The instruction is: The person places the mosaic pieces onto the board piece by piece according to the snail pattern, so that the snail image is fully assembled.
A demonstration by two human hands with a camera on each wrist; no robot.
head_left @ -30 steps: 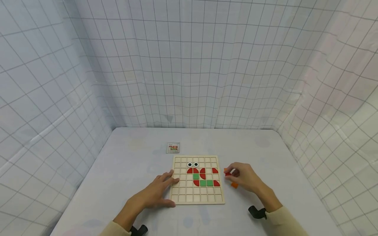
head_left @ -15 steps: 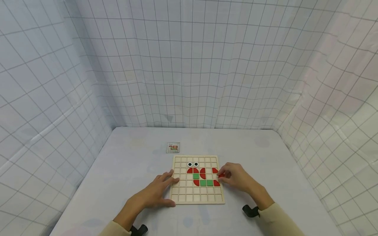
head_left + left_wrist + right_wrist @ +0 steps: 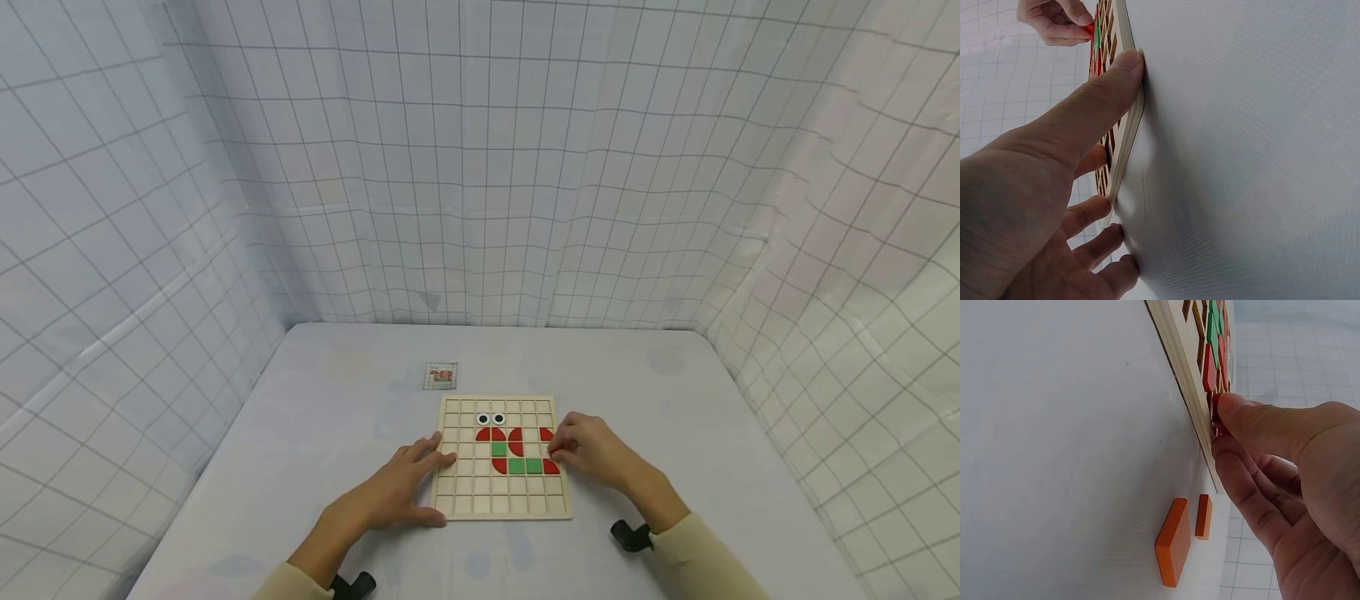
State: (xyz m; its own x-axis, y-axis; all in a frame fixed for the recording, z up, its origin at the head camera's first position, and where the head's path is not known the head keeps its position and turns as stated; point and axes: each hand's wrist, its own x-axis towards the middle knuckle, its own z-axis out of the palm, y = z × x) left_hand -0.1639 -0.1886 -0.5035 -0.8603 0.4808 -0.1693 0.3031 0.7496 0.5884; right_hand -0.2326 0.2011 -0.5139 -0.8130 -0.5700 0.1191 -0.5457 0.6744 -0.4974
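Note:
A square wooden grid board (image 3: 517,504) lies on the table, holding red and green pieces and two eye pieces (image 3: 491,419). My right hand (image 3: 596,454) is at its right edge, pinching a red piece (image 3: 1215,407) between thumb and fingers over the grid. In the right wrist view, a set red piece (image 3: 1210,367) is just beyond the pinched one. My left hand (image 3: 397,492) rests at the board's left side, fingers spread, thumb near the front left corner. The fingertips mostly cover the pinched piece's shape.
Two orange pieces, a larger one (image 3: 1172,544) and a smaller one (image 3: 1204,517), lie on the table (image 3: 352,375) right of the board; my right hand hides them in the head view. A small picture card (image 3: 440,376) lies behind the board. Gridded curtains (image 3: 480,167) surround the table.
My right hand has moved left from the loose pieces beside the board to the grid's right edge, bringing the red piece. The left hand stays where it was.

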